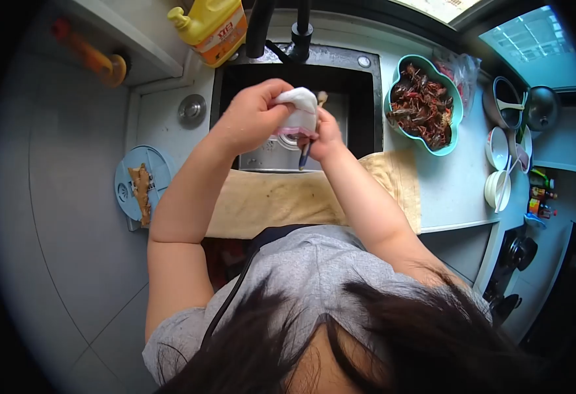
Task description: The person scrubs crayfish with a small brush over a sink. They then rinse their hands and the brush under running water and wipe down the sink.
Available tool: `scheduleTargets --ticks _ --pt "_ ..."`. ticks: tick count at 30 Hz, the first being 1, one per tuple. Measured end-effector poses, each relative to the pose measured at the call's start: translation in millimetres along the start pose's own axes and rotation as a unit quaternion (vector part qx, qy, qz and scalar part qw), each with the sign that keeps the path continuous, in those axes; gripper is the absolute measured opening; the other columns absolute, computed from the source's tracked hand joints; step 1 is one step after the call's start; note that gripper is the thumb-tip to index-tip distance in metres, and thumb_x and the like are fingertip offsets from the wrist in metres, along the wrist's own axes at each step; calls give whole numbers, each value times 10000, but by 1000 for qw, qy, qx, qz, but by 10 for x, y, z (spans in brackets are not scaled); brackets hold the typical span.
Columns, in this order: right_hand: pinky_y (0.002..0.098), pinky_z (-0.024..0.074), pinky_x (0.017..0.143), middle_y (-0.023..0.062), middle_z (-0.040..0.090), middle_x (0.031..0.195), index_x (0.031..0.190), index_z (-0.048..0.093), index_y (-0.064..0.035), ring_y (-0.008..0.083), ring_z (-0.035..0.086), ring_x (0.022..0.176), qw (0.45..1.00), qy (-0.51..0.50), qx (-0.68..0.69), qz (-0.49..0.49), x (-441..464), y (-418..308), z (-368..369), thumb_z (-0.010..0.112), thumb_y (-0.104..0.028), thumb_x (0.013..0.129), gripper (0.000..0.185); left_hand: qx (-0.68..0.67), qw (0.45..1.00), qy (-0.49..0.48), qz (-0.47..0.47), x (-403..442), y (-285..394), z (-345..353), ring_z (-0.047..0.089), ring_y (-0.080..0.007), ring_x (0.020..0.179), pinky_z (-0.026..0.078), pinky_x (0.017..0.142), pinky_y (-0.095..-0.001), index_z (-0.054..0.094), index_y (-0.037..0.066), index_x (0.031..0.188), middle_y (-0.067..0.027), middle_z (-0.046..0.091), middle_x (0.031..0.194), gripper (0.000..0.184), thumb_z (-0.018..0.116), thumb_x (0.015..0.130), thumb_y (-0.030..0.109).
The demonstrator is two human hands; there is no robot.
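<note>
Over the dark sink (235,85), my left hand (256,117) grips a white cloth (301,113) with a pink edge. My right hand (327,136) is close against the cloth's right side, its fingers closed around a thin dark stick-like item (305,154) that points down; a pale tip shows above the hand. What exactly this item is cannot be made out. Part of the metal basin and its drain shows below the cloth.
A turquoise bowl (457,105) of crayfish stands right of the sink. Behind are a black faucet (302,39) and a yellow bottle (212,29). A beige towel (268,200) covers the front edge. Bowls (497,148) stand far right, a blue lid (127,174) with ginger at left.
</note>
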State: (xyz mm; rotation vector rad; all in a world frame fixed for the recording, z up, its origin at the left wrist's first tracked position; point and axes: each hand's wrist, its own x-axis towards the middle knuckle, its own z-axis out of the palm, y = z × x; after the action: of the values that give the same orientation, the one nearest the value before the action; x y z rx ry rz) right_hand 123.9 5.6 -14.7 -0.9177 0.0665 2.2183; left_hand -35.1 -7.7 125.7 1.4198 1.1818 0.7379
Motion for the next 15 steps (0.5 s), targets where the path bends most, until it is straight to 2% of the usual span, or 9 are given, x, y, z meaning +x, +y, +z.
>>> scheduleTargets --ticks 1,3,5,6,7,8,11,13,15 --pt "157 265 350 -42 487 553 845 566 -137 21 311 337 997 -81 13 -12 -161 -92 74 450 -276 841 181 -25 999 30 22 -73 205 -24 527 -77 689 431 599 -214 562 9 920 -28 571 771 166 502 767 30" --pt "148 285 356 -50 484 560 846 557 -109 16 318 355 990 -93 -47 -99 -521 -321 382 464 -232 848 154 -108 989 39 94 -110 451 -203 529 -69 687 440 579 -203 559 18 941 -22 572 792 172 507 777 19" --pt "201 397 440 -32 521 642 902 545 -80 55 434 464 948 -269 -50 -160 -700 -705 627 464 -161 862 122 -86 979 101 154 -90 768 -379 536 -65 762 439 630 -189 545 46 1044 -10 574 854 247 525 797 50" --pt "194 394 439 -22 520 641 898 523 -69 53 440 469 933 -300 -56 -190 -836 -897 825 485 -161 853 109 -6 975 166 145 24 767 -638 525 -65 749 427 631 -186 542 39 1055 -15 576 900 261 547 799 91" --pt "188 391 438 -12 519 640 893 501 -57 51 447 474 924 -297 -73 -228 -969 -1086 1064 507 -160 845 114 -31 952 217 212 136 872 -692 493 -54 708 400 594 -184 526 41 1078 -15 567 905 292 561 800 123" --pt "181 388 437 -2 519 639 888 480 -46 50 453 479 918 -284 -94 -261 -1062 -1256 1282 529 -160 837 134 -101 958 164 212 192 1153 -780 540 -142 705 451 636 -216 526 28 992 -53 561 830 238 549 761 82" --pt "173 352 399 3 503 603 866 461 -50 48 431 441 888 -159 -274 -333 -987 -1576 1692 551 -149 823 141 -106 955 214 176 391 1177 -991 530 -120 712 443 641 -205 524 7 989 -70 561 840 226 534 772 68" --pt "186 306 348 -14 486 565 845 495 -93 49 376 383 873 -45 -355 -332 -830 -1553 1714 532 -144 825 66 58 968 223 98 508 918 -1040 526 -118 696 441 630 -206 514 0 994 -62 556 825 242 547 770 87" --pt "199 289 316 5 495 571 896 498 -106 62 375 372 884 18 -341 -318 -719 -1425 1469 539 -161 827 97 111 965 237 19 427 637 -1008 535 -168 847 444 722 -252 462 -8 1090 -131 547 956 370 572 759 118"
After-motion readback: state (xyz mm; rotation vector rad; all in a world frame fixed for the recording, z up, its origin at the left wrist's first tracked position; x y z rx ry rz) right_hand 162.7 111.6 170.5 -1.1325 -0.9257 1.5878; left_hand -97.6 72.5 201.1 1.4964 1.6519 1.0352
